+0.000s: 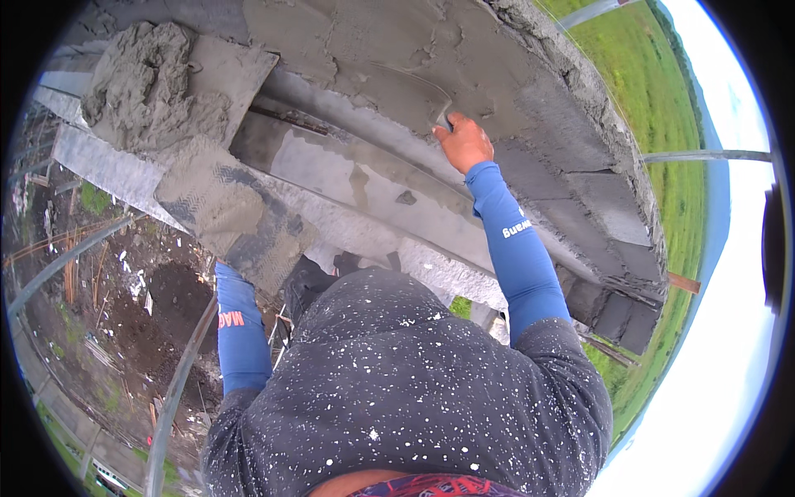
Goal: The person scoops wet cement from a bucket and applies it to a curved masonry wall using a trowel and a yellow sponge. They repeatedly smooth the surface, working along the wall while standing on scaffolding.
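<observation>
My right hand is closed round the handle of a trowel, reaching far out to the wall. The trowel's blade, smeared grey, is hard to tell from the wet mortar it lies against. On the near left, a mortar-coated board covers the end of my left forearm. My left hand is hidden beneath that board, so its fingers do not show. Just beyond the board, a thick heap of wet mortar rests on a flat panel.
A recessed concrete channel with damp patches runs between me and the wall. Bare grey blocks show at the wall's right end. Metal poles rise at the left, above debris-strewn ground far below. Grass lies beyond the wall.
</observation>
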Action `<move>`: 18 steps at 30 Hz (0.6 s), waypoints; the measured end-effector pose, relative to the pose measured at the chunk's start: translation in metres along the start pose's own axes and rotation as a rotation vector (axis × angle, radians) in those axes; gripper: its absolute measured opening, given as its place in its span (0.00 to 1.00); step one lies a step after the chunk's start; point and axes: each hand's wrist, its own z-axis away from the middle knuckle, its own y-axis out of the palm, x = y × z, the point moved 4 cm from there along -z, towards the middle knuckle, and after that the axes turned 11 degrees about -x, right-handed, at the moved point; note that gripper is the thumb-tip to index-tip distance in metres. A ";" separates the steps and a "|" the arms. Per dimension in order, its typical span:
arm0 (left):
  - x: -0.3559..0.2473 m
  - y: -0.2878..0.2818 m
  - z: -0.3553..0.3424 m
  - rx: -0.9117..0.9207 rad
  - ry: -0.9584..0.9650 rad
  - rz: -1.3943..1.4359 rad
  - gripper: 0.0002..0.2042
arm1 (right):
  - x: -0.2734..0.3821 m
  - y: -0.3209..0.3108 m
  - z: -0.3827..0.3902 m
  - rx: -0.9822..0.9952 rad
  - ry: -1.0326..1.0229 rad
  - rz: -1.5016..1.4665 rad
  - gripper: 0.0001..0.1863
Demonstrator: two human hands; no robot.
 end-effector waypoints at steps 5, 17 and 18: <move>0.003 0.003 -0.015 0.025 -0.009 0.015 0.27 | 0.002 -0.054 0.000 -0.091 -0.072 -0.077 0.24; 0.019 0.004 -0.001 -0.013 -0.046 0.013 0.27 | -0.050 -0.050 0.031 -0.176 -0.176 -0.193 0.18; 0.020 0.004 0.000 -0.015 -0.050 0.005 0.27 | -0.050 -0.025 0.036 -0.167 -0.152 -0.136 0.18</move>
